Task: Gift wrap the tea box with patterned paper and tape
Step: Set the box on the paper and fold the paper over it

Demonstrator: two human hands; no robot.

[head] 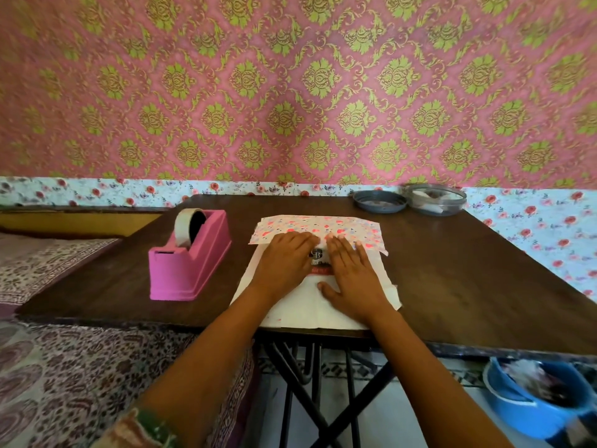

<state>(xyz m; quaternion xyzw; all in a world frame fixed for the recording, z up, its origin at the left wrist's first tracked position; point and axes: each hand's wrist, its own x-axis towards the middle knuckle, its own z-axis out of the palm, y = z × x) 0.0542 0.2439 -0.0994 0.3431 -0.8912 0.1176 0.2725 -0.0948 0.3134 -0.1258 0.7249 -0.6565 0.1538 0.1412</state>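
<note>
Floral paper (318, 229), thin and easily creased, lay folded over the probably light, stiff tea box (319, 261) near the front edge of the surface (468, 270), where the left hand (284, 263) and right hand (352, 276) pressed flat, fingers straight, gripping nothing; its rigid edges looked the safest hold.

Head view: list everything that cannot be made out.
All in the head view:
- Tea box: mostly hidden under the left hand, right hand and folded patterned paper; label unreadable.
- Clear container, far right: contents blurred.
- Blue tub, bottom right: contents blurred, cut off by the frame edge.
- Tape dispenser: loose tape end too small.
</note>
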